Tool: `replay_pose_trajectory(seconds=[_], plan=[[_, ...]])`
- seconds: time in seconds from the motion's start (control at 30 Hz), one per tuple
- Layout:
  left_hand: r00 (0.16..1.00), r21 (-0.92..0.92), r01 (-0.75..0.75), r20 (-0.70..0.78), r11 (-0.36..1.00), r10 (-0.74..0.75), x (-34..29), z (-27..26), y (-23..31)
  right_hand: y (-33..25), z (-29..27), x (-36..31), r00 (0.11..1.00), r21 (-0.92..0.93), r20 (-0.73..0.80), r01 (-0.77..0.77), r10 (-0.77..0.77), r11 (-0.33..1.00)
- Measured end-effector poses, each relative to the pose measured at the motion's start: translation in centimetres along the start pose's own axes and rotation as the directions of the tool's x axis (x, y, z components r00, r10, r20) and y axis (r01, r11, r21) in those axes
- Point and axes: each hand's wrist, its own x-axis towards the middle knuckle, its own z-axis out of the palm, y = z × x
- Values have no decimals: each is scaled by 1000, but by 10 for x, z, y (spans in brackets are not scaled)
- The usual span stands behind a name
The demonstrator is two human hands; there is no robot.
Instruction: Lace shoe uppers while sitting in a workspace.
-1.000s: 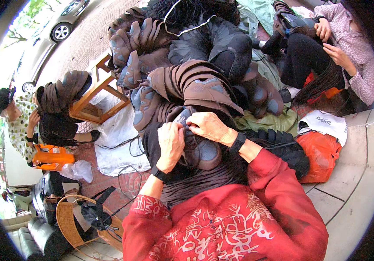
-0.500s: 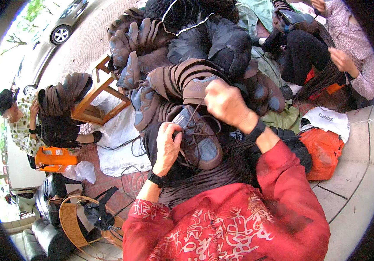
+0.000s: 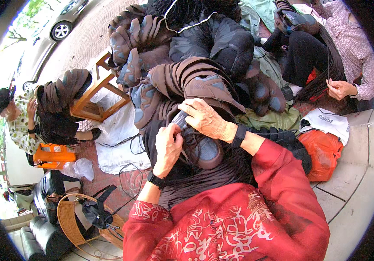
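Observation:
On my lap lies a brown shoe upper (image 3: 212, 157) with a blue-grey mesh toe, its toe toward me. My left hand (image 3: 167, 147) is closed on the left edge of its opening, thumb and fingers pinched beside the grey tongue (image 3: 180, 119). From the right, my right hand (image 3: 207, 121) reaches over the upper, its fingers bent and pressed at the tongue's top; the fingertips are partly hidden. Brown laces (image 3: 190, 142) show below my hands. A long bundle of dark laces (image 3: 215, 177) drapes across my lap under the upper.
Stacked brown uppers (image 3: 187, 78) and black ones (image 3: 213, 41) rise ahead. A wooden stool (image 3: 94, 98) stands left. Two people work nearby, one at left (image 3: 21, 115), one at right (image 3: 345, 54). An orange bag (image 3: 321, 152) lies right, a wicker chair (image 3: 67, 222) lower left.
My right hand, earlier raised and pulling a lace up to the right, has come down and left onto the tongue beside my left hand. The right-hand person's hand has lowered.

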Motion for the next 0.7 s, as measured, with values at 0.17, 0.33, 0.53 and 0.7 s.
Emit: replay_pose_trajectory(seconds=[0.17, 0.33, 0.53, 0.7], plan=[[996, 94, -94, 3, 991, 95, -3, 0, 0, 28, -22, 7, 970, -144, -181, -189, 162, 971], [1000, 70, -1, 21, 998, -1, -1, 1, 3, 37, -24, 6, 985, -164, -154, -100, 75, 981], [1000, 3, 23, -19, 1000, -23, -1, -13, 5, 66, -29, 11, 919, -275, -183, -388, 348, 880], [993, 12, 114, 26, 993, -114, -28, -58, -15, 56, -46, 4, 949, -262, -214, -282, 229, 923]])
